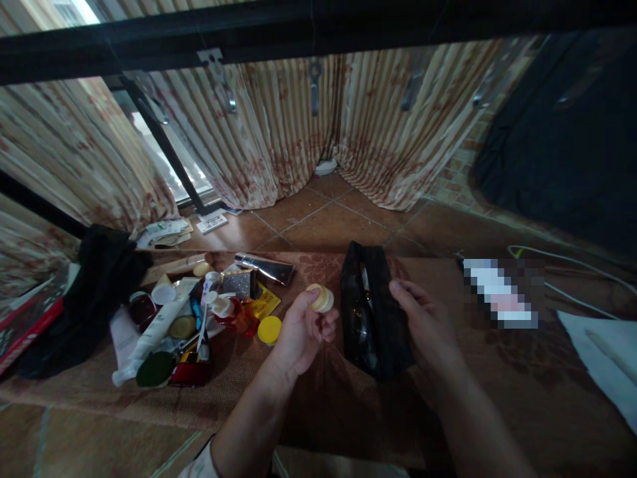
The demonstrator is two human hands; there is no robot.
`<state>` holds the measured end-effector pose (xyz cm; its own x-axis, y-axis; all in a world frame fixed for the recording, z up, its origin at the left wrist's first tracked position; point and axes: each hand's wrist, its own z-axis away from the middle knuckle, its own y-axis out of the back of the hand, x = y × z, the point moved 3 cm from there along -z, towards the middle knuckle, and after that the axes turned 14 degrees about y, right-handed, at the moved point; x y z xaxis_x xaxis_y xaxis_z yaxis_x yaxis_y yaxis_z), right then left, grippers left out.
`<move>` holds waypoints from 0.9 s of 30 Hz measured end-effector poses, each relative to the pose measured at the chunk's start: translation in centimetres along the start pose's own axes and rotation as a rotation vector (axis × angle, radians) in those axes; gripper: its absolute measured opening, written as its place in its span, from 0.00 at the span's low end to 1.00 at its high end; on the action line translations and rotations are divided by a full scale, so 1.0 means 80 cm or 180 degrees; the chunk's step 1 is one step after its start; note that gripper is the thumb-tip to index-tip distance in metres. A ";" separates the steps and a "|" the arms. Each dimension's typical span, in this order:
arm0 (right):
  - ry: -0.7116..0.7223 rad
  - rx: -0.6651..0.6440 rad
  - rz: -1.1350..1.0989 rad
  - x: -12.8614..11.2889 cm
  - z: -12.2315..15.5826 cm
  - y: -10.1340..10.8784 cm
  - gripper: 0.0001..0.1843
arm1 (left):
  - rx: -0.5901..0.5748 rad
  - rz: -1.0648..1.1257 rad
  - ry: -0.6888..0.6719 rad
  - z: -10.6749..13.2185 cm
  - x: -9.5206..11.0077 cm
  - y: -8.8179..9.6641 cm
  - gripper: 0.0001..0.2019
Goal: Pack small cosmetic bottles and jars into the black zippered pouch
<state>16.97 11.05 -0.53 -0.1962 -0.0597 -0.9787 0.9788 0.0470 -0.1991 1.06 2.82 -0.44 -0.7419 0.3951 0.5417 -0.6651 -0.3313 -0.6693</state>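
Observation:
Between the thumb and fingers of my left hand (301, 332) is a small round jar (322, 299) with a yellowish lid. It is held just left of a black zip pouch (385, 318) that lies unzipped on the cloth-covered table. My right hand (423, 312) pinches the pouch's right edge. Inside the opening, shiny dark contents show, too dim to name. Close by my left wrist sits a yellow round lid or jar (269, 329). Left of it spreads a pile of toiletries: a white tube (162, 318), a red-orange pump bottle (243, 318) and a dark green disc (155, 369).
A silvery tube (265, 267) lies at the pile's far edge. Black cloth (89, 299) covers the table's left end. To the right are a blurred-out phone-like object (500, 293), a white cable (582, 265) and a white sheet (597, 352). A dark rail with clips crosses above.

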 end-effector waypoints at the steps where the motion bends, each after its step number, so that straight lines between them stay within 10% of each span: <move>1: 0.0012 -0.0028 0.0022 -0.001 -0.001 0.000 0.22 | 0.0060 -0.0105 -0.0064 0.000 0.002 0.002 0.11; 7: 0.0204 -0.0126 -0.0035 -0.002 -0.005 -0.001 0.22 | 0.0684 -0.0912 -0.1020 0.002 0.035 0.003 0.13; 14: 0.0642 -0.0278 0.0018 0.006 -0.017 0.001 0.17 | 0.0616 -0.2531 -0.1846 -0.024 0.085 -0.074 0.14; 20: 0.1067 -0.0295 0.0416 -0.003 -0.027 0.012 0.14 | 0.0731 -0.4285 -0.1528 -0.056 0.092 -0.111 0.04; 27: 0.1134 -0.0264 0.0563 -0.005 -0.030 0.010 0.13 | 0.1147 -0.4658 -0.1518 -0.080 0.094 -0.116 0.09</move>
<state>17.68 13.47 -0.38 -0.0473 0.3053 -0.9511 0.9942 0.1068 -0.0152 2.22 14.34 6.62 0.6229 0.2707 0.7340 -0.7330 -0.1259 0.6685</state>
